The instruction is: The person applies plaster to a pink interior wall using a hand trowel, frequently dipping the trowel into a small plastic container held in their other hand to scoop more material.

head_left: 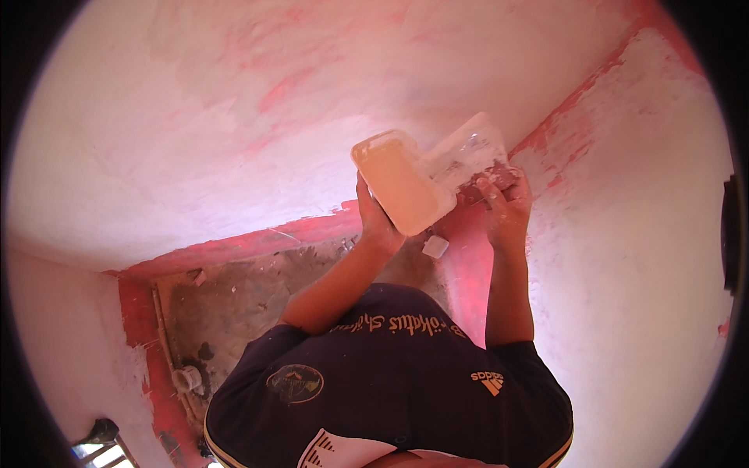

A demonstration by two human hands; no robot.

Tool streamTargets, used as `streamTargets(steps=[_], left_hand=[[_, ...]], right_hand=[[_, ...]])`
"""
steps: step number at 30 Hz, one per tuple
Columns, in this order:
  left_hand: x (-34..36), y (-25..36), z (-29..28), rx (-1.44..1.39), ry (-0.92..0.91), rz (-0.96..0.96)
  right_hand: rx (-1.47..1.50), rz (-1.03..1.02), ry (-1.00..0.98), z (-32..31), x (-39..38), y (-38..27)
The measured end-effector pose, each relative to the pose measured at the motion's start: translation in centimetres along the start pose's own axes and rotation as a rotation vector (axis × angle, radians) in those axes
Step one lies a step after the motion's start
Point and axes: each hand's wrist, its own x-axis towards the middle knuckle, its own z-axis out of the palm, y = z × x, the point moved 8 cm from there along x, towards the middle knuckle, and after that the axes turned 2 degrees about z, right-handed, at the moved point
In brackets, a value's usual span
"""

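Note:
My left hand (376, 217) is closed around the side of a rectangular plastic tub (402, 187) whose open top shows a smooth, cream-coloured paste. In my right hand (505, 204) is a flat, broad scraper (468, 152), smeared with white and reddish along the edge I hold. Its inner edge overlaps or meets the tub's right rim; which of the two, I cannot tell. My right thumb lies over the scraper's near face, while the other fingers are partly hidden behind it. Both hands are raised in front of a wall (257, 140) patchily coated white over red.
A second wall (624, 234), also streaked white over red, meets the first at a corner on the right. Below lies a dirty floor (242, 292) with a small white object (435, 246). A white bucket (186, 380) stands at the lower left, beside a long pole (162, 327).

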Motion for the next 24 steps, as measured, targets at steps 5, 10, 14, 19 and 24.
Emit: streamTargets(steps=[5, 10, 14, 19, 24], left_hand=[[0.0, -0.3, -0.2, 0.042, -0.031, 0.014], [-0.3, -0.5, -0.6, 0.036, 0.019, -0.004], [1.3, -1.2, -0.5, 0.017, 0.025, 0.011], [1.6, -1.5, 3.0, 0.215, -0.066, 0.193], [1.7, -3.0, 5.0, 0.541, -0.109, 0.344]], right_hand=[[-0.004, 0.117, -0.026, -0.5, -0.9, 2.1], [0.026, 0.107, 0.006, -0.4, -1.7, 2.2], [0.255, 0.117, 0.054, -1.3, 0.6, -0.4], [0.566, 0.102, -0.093, -4.4, 4.6, -2.6], [0.582, -0.102, 0.029, -10.1, 9.5, -11.3]])
